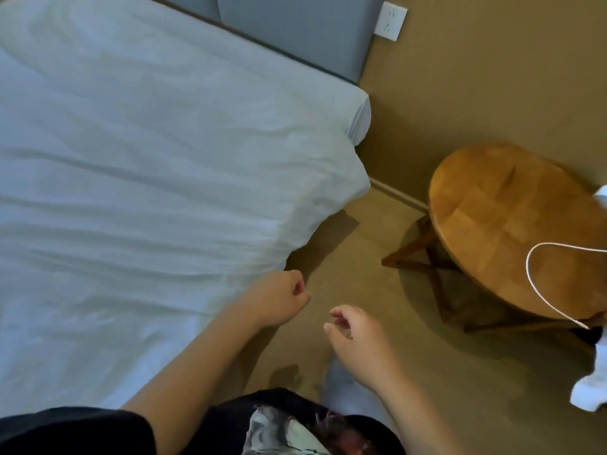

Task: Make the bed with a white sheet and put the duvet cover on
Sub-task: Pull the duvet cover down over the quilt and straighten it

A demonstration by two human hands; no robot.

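Dark printed T-shirt [279,428] nearest. Left hand [279,298] fisted, empty, just beside draped edge of wrinkled white fabric sheet [131,175] over mattress [359,121]; right hand [354,336] loosely spread, empty. Likely light, limp: grab hanging corner.

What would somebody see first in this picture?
The wrinkly white sheet fills the whole left side. To its right stands a round wooden table with a white cord looped over it. Low in the middle, the left hand and right hand hover beside the sheet's edge.
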